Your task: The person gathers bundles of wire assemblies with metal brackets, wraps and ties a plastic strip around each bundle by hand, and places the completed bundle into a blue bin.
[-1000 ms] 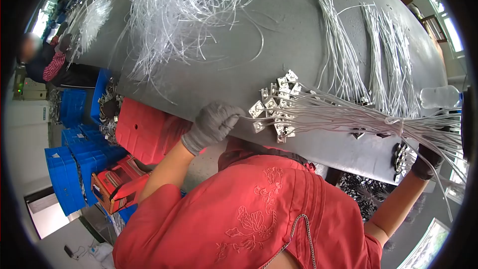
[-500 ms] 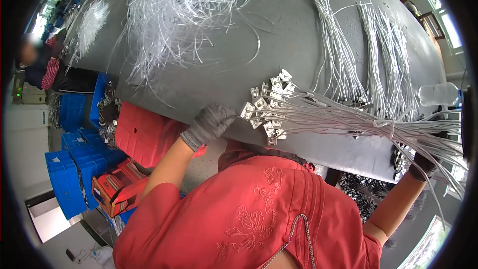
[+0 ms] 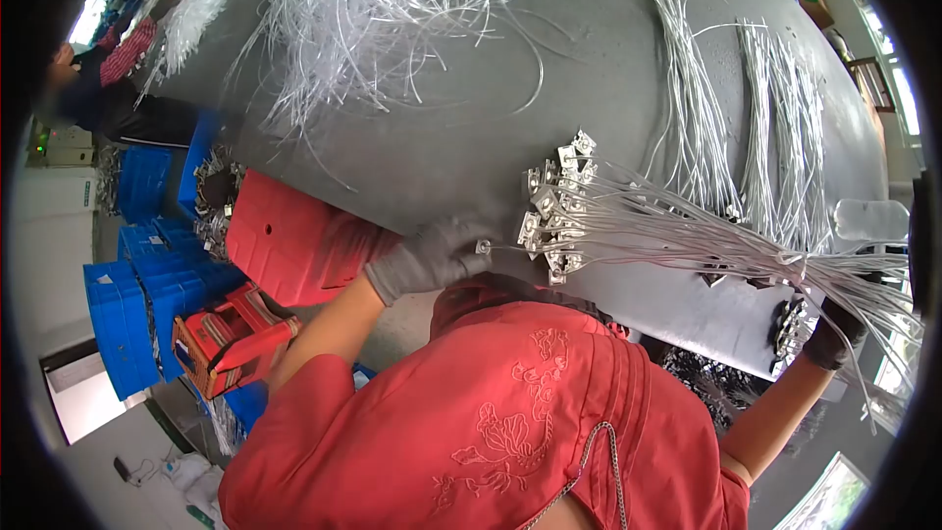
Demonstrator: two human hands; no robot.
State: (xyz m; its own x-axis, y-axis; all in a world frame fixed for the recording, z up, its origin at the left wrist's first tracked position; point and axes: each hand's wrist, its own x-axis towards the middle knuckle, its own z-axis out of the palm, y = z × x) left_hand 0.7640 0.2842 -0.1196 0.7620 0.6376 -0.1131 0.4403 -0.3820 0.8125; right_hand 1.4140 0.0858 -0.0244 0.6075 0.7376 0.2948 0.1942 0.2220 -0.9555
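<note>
A bundle of thin silvery wires (image 3: 677, 226) stretches across the table's near edge, tied near its right end. Small square metal end pieces (image 3: 549, 204) cluster at its left end. My left hand (image 3: 427, 255), in a grey glove and slightly blurred, is closed with one small metal end piece (image 3: 483, 247) at its fingertips, apart from the cluster. In a dark glove, my right hand (image 3: 834, 334) grips the bundle beyond the tie, its fingers partly hidden behind the wires.
On the grey table (image 3: 471, 137) lie a tangled heap of clear strands (image 3: 383, 20) and more wire bundles (image 3: 687, 88). A clear plastic bottle (image 3: 871, 220) is at right. Red bin (image 3: 285, 236), blue crates (image 3: 123, 324) and another person (image 3: 98, 88) are at left.
My left hand has shifted right and slightly down, and a single end piece now shows at its fingertips. The view has shifted slightly. My right hand stays on the bundle.
</note>
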